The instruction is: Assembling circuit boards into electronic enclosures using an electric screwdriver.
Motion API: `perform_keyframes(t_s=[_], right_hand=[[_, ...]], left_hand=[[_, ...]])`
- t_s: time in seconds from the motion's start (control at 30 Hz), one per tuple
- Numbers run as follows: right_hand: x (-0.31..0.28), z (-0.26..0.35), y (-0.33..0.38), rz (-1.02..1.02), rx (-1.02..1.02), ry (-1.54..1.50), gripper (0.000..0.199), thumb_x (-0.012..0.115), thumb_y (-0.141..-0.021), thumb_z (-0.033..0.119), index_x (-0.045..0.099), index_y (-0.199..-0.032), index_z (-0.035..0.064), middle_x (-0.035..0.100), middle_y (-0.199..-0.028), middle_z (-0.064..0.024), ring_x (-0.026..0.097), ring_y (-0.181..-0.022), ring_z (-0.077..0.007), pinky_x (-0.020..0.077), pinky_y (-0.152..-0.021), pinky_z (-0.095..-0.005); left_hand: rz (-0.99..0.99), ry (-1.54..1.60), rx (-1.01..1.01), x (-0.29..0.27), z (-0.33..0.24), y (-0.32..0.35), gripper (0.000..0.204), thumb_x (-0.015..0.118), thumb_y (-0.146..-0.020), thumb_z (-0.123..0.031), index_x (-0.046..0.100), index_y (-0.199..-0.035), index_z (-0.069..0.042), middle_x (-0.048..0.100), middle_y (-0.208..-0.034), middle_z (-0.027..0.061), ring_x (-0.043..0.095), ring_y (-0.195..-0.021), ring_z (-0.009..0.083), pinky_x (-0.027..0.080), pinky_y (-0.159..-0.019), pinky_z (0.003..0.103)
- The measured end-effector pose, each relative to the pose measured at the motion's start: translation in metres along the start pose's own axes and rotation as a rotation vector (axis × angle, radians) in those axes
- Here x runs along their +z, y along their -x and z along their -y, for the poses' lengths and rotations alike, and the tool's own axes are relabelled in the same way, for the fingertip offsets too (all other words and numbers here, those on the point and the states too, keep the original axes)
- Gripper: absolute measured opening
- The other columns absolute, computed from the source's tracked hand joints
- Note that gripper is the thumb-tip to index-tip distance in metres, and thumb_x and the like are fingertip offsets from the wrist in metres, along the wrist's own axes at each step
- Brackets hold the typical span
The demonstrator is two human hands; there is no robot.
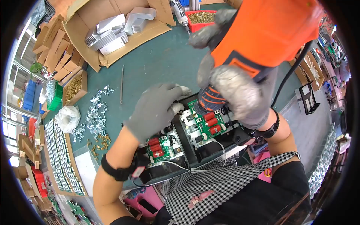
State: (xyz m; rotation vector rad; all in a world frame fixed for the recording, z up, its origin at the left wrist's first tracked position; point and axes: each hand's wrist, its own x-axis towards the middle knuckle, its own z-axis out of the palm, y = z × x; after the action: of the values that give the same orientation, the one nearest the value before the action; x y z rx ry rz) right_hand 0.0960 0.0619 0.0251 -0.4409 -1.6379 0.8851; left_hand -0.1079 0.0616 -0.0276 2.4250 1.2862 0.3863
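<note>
My right hand (240, 93), in a grey glove with a pale coated palm, grips an orange and black power screwdriver (262, 33). Gloved fingertips also show along the tool's left side. Its ribbed dark nose (210, 99) points down over a green circuit board (204, 131) with red cylindrical parts; the bit's tip is hidden. The board sits in the right half of a black housing (183, 138). A second, similar board (159, 148) lies in the left half. My left hand (155, 108), gloved too, has its fingers curled on the housing's far edge.
Loose silver transistor-like parts (96, 116) and brass screws (100, 144) lie at left, beside a board panel (63, 157). Behind stand a carton of aluminium heat sinks (116, 32) and a red screw bin (201, 21). The tool's black cable (290, 77) hangs at right.
</note>
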Motion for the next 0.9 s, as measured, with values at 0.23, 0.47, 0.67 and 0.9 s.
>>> perform_keyframes(t_s=[0.23,0.47,0.67,0.9], right_hand=[[0.008,-0.007,0.007,-0.199,0.005,-0.132,0.040,0.076,-0.070,-0.005,0.060,-0.106,-0.0019,0.068,-0.100,-0.0086,0.065,-0.087,-0.0147,0.0533,-0.074,-0.0293],[0.006,-0.014,0.011,-0.160,0.034,-0.097,0.044,0.075,-0.072,-0.004,0.056,-0.112,-0.0023,0.066,-0.104,-0.0107,0.064,-0.090,-0.0170,0.0530,-0.076,-0.0302],[0.017,-0.021,0.005,-0.133,0.041,-0.065,0.048,0.075,-0.074,-0.003,0.053,-0.117,-0.0026,0.064,-0.107,-0.0125,0.064,-0.093,-0.0189,0.0528,-0.077,-0.0310],[0.018,-0.020,0.013,-0.079,0.038,-0.043,0.053,0.074,-0.076,-0.002,0.050,-0.123,-0.0029,0.063,-0.111,-0.0146,0.063,-0.096,-0.0212,0.0525,-0.079,-0.0320]], left_hand=[[0.253,0.164,0.223,0.044,0.029,-0.050,0.040,0.070,-0.078,-0.019,0.064,-0.117,-0.012,0.059,-0.116,0.0117,0.053,-0.115,0.0316,0.042,-0.099,0.044],[0.291,0.403,0.269,0.055,0.040,-0.068,0.045,0.069,-0.078,-0.013,0.061,-0.122,-0.010,0.058,-0.118,0.0135,0.052,-0.116,0.0348,0.042,-0.100,0.045],[0.211,0.260,0.213,0.040,0.024,-0.069,0.045,0.066,-0.075,-0.008,0.059,-0.120,-0.006,0.060,-0.117,0.0178,0.055,-0.112,0.0383,0.045,-0.096,0.045],[0.256,0.077,0.216,0.054,0.030,-0.073,0.038,0.067,-0.074,-0.009,0.060,-0.110,0.000,0.065,-0.098,0.0231,0.063,-0.099,0.0392,0.051,-0.085,0.046]])
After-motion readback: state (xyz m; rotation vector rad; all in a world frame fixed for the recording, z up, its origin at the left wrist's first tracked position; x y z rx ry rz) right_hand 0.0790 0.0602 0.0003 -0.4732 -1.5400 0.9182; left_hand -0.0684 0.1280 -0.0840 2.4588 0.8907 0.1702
